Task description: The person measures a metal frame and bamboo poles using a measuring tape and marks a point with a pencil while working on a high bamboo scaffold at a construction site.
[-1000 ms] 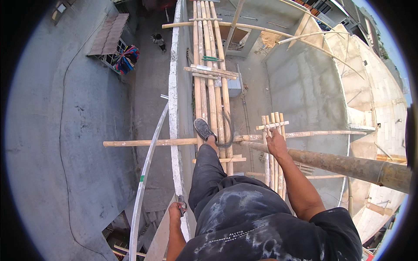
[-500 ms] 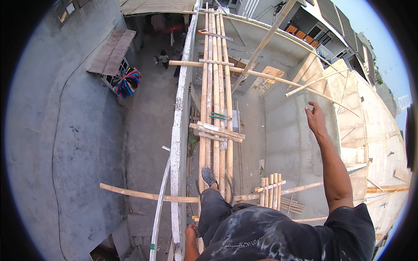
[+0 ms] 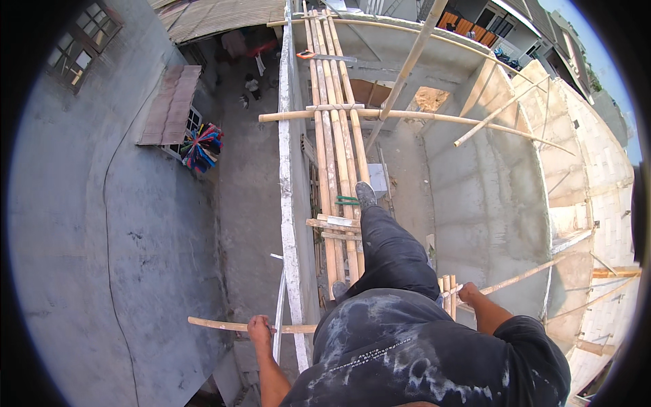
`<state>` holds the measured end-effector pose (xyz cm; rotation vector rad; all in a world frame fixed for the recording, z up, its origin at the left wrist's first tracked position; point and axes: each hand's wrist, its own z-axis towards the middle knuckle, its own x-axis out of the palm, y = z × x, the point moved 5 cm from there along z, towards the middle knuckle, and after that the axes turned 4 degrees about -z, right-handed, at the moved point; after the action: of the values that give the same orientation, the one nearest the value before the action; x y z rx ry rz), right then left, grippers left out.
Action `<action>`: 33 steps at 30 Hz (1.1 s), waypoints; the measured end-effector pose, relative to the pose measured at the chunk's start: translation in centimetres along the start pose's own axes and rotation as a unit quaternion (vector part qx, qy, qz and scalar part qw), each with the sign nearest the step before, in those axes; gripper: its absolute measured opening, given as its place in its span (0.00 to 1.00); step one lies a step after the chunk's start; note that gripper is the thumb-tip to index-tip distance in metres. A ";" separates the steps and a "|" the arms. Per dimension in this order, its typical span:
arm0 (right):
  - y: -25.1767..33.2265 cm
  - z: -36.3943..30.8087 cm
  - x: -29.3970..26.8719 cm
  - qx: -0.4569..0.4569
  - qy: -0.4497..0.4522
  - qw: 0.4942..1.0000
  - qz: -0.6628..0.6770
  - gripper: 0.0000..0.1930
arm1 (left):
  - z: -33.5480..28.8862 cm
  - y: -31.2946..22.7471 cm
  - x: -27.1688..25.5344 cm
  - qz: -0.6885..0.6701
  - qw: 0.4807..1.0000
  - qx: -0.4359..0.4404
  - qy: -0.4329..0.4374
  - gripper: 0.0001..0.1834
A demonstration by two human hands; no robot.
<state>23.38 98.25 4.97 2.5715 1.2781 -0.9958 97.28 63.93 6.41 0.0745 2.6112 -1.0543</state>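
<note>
My left hand is low on the left, its fingers curled. It overlaps a bamboo crosspole and lies close to a thin pale metal strip; whether it touches either I cannot tell, and its palm is hidden. On the other side, my right hand hangs beside short upright bamboo pieces, its fingers mostly turned from view. My front shoe is on a walkway of long bamboo poles, and my rear shoe shows near my body.
A narrow white-topped wall runs along the walkway's left, with a deep alley beyond. Short planks cross the poles. Farther ahead lie a handsaw, a crosspole and a slanting pole. Grey block walls stand right.
I have stepped forward, one leg now stretched out ahead. My right hand has dropped from far ahead to beside my body; my left hand has swung outward over the crosspole.
</note>
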 end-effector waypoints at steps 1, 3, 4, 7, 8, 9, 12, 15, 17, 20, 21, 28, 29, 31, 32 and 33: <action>0.6 1.1 0.4 -0.021 0.037 0.999 -0.021 0.11 | 0.5 -3.7 0.6 0.000 0.999 0.045 -0.018 0.12; 1.5 2.1 0.1 0.085 0.128 0.981 0.116 0.10 | 1.4 -12.3 3.6 0.009 0.994 0.102 -0.033 0.11; 1.1 2.5 -0.3 0.216 0.180 0.923 0.264 0.09 | 1.5 -16.7 5.8 0.029 0.989 0.143 -0.040 0.11; 1.0 13.9 -9.0 0.036 0.195 0.975 0.102 0.11 | 5.3 -26.8 13.5 -0.001 0.978 0.209 0.001 0.11; 1.4 18.1 -12.5 -0.008 0.177 0.983 0.049 0.13 | 6.9 -30.0 16.5 -0.042 0.972 0.230 0.022 0.10; 2.1 22.5 -16.7 0.049 0.131 0.988 0.070 0.13 | 8.1 -33.9 19.3 -0.036 0.971 0.236 0.032 0.10; 6.1 35.0 -31.8 0.040 -0.010 0.996 0.084 0.16 | 12.3 -44.9 30.2 -0.023 0.969 0.236 0.068 0.10; 11.3 44.0 -49.9 0.063 -0.241 0.843 0.477 0.17 | 16.8 -53.0 37.4 0.050 0.976 0.183 0.109 0.09; 11.1 47.6 -60.9 0.075 -0.345 0.829 0.433 0.26 | 20.5 -55.6 42.3 0.119 0.975 0.125 0.138 0.10; 17.2 50.6 -77.1 0.026 -0.344 0.775 0.529 0.37 | 26.9 -56.2 41.6 0.078 0.991 0.053 0.094 0.10; 19.0 50.8 -81.0 0.013 -0.287 0.750 0.595 0.41 | 28.2 -56.7 41.2 0.076 0.992 0.052 0.084 0.10; 21.5 51.7 -93.9 0.037 -0.359 0.697 0.619 0.50 | 31.4 -54.6 40.7 0.084 0.969 -0.232 0.018 0.13; 22.5 52.2 -94.2 0.039 -0.367 0.698 0.614 0.50 | 31.6 -55.3 40.8 0.081 0.964 -0.254 0.009 0.13; 22.7 54.1 -93.9 0.052 -0.412 0.679 0.606 0.50 | 33.6 -57.4 42.8 0.086 0.956 -0.281 0.013 0.12; 22.8 55.0 -93.5 0.066 -0.429 0.661 0.612 0.49 | 35.1 -58.8 44.0 0.092 0.954 -0.285 0.018 0.12; 23.2 55.6 -93.2 0.080 -0.444 0.645 0.617 0.48 | 36.9 -60.6 45.4 0.095 0.953 -0.286 0.024 0.12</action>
<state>-28.12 0.26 12.73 1.7140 -0.7755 -1.5210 54.36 -8.53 7.59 0.2104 2.7748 -0.2121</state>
